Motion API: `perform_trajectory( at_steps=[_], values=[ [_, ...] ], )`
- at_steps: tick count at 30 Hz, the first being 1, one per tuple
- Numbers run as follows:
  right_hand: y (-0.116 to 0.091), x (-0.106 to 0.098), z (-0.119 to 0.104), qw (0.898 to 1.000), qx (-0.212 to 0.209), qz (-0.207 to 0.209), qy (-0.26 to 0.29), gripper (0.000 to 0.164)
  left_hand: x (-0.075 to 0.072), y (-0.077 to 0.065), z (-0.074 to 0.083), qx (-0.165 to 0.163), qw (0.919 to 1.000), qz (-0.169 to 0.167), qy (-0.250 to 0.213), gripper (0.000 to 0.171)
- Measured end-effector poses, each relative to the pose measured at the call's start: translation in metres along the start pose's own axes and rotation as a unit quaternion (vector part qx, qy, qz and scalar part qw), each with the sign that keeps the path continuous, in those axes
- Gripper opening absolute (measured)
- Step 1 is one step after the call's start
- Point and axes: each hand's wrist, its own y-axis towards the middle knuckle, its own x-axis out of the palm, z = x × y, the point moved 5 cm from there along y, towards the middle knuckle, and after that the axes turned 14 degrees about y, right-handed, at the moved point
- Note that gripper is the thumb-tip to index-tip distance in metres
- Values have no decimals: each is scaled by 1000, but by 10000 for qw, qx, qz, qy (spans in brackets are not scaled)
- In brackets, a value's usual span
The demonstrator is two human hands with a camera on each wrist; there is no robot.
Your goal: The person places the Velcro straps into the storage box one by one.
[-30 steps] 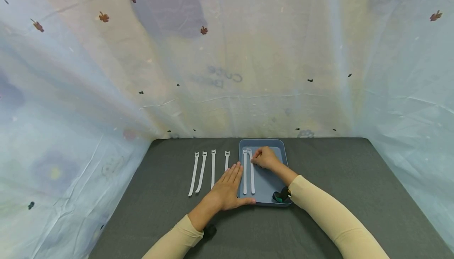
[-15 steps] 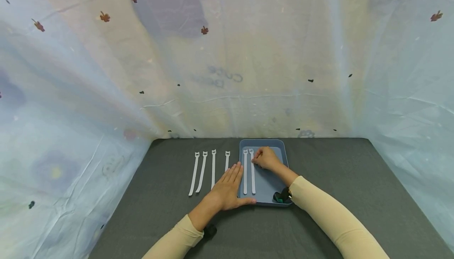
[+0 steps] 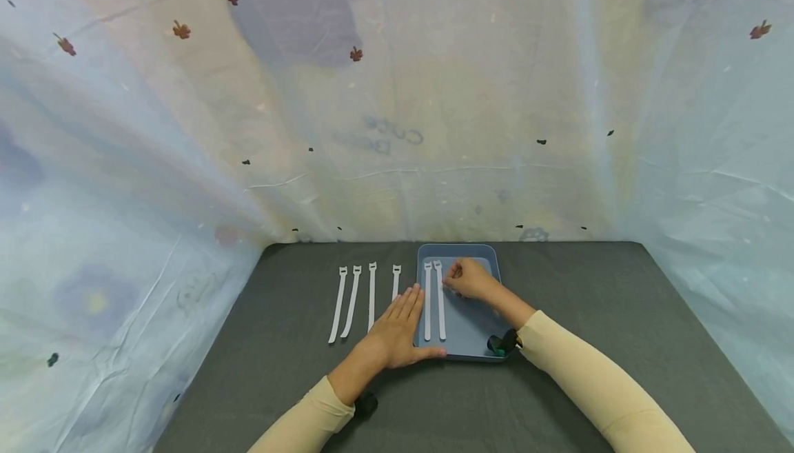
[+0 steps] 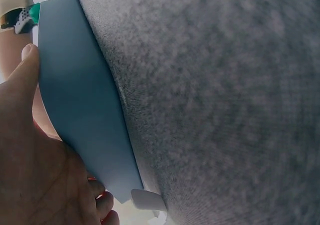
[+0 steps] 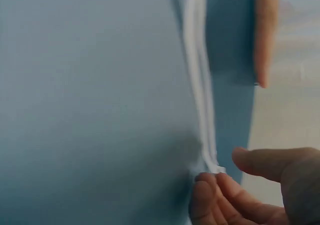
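Observation:
Two white cable ties with slotted heads lie side by side in the blue-grey tray (image 3: 465,332): the outer tie (image 3: 427,308) near the left wall and the inner tie (image 3: 441,311) just right of it. My right hand (image 3: 471,279) hovers over the tray beside the inner tie's upper part. In the right wrist view, its thumb (image 5: 265,162) stands apart from the bent fingers, and nothing shows between them. My left hand (image 3: 397,329) rests with straight fingers along the tray's left edge, its thumb at the near rim. In the left wrist view the tray's outer wall (image 4: 85,90) lies beside that hand.
Several more cable ties lie in a row on the dark grey table left of the tray, among them a leftmost tie (image 3: 338,305) and a tie (image 3: 396,280) partly behind my left hand. A patterned curtain (image 3: 397,191) closes off the table's back and sides.
The inner tie's head has shifted slightly and the tie lies straighter beside the outer one. My right hand has let go of it and drawn a little to the right. The left hand stays put.

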Motion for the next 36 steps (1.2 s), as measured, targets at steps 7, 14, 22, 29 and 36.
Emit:
perform_trajectory(
  at_steps=[7, 14, 22, 29, 36],
  values=[
    [-16, -10, -13, 9983, -396, -154, -408, 23, -2, 0, 0, 7, 10000, 28, -17, 121],
    [-36, -20, -22, 9930, -575, 209, -1011, 34, 0, 0, 0, -20, 10000, 8, -24, 121],
    [-64, -31, -23, 9886, -829, 467, -1169, 41, -1, -1, 0, 5, 10000, 28, -33, 121],
    [-90, -34, -11, 9809, -1010, 683, -1518, 58, -1, 0, 1, 27, 10000, 14, -72, 120],
    [-112, -34, 3, 9774, -1061, 756, -1667, 74, 1, 1, 0, 1, 9999, -3, -162, 120]
  ],
)
